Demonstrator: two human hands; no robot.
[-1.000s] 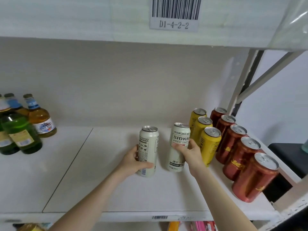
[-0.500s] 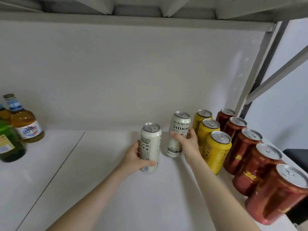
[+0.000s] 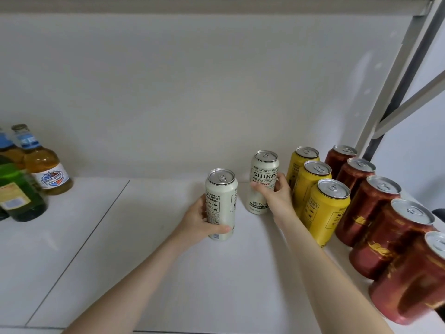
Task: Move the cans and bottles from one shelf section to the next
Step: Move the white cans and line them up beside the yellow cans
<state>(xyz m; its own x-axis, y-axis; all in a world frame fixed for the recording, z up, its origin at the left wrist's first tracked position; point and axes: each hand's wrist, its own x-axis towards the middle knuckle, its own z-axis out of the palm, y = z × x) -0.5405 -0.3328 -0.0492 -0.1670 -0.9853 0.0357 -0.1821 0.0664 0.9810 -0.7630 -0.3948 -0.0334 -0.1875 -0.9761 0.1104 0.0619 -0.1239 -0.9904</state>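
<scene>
**Two white cans settling beside the yellow row**

Since a second ago, both white cans have gone deeper onto the shelf (image 3: 144,261) and upright. We judge this the placing step. The SIDKRO can (image 3: 263,179) stands just beside the yellow cans (image 3: 325,208), with the second white can (image 3: 220,201) to its left. Next we line them up and let go. Our left hand (image 3: 199,222) and right hand (image 3: 277,196) each hold a grip curled round a can, forearms reaching forward.

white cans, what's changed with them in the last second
The right hand has carried the SIDKRO can back along the shelf, from the front of the yellow cans to their rear, and set it upright. The left hand moved the other white can back less far. Both hands still grip; yellow cans, red cans and bottles stayed put.
</scene>
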